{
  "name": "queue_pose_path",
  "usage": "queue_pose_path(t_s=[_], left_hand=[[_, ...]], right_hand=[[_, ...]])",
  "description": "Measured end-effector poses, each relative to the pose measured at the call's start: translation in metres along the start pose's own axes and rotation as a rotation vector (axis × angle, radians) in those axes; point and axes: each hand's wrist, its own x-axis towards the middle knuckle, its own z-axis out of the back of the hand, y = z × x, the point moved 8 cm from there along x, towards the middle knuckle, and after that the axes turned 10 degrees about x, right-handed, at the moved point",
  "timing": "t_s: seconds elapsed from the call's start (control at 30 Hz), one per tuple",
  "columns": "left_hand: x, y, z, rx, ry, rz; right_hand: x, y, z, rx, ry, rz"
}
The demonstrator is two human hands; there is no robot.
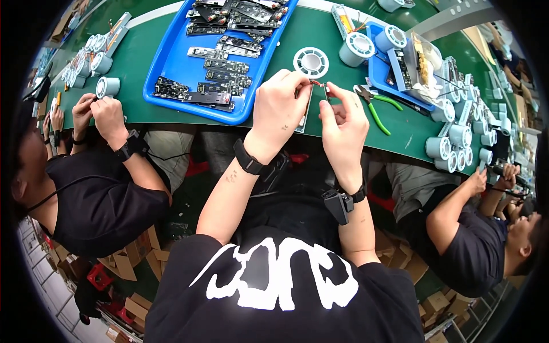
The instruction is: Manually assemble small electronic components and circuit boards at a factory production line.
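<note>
At the table edge in front of me, my left hand is closed in a pinch on thin red wires. My right hand pinches a small dark part between thumb and forefinger, close to the wires' end; its exact kind is too small to tell. Just beyond my fingertips is a pale blue round housing with a slotted grille. A narrow pale strip shows between my hands, mostly hidden by the left one. Green-handled cutting pliers lie right of my right hand.
A blue tray of black circuit boards stands left of my hands. Another blue tray holds parts on the right, with pale blue housings around it. Co-workers' hands work at the left and the right.
</note>
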Motion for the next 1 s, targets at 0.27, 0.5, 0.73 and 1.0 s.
queue_pose_path(t_s=[0.27,0.5,0.73,1.0], left_hand=[[-0.008,-0.005,0.005,0.104,-0.103,-0.175],[-0.006,-0.020,0.005,0.456,0.001,-0.416],[-0.008,-0.006,0.016,0.194,0.017,-0.345],[-0.012,0.000,0.002,-0.175,-0.010,-0.122]], right_hand=[[-0.003,0.001,-0.002,-0.088,0.014,0.072],[0.003,0.002,-0.008,-0.134,0.043,0.087],[0.005,0.000,-0.010,-0.056,0.073,0.068],[0.003,-0.052,0.027,0.007,0.175,0.048]])
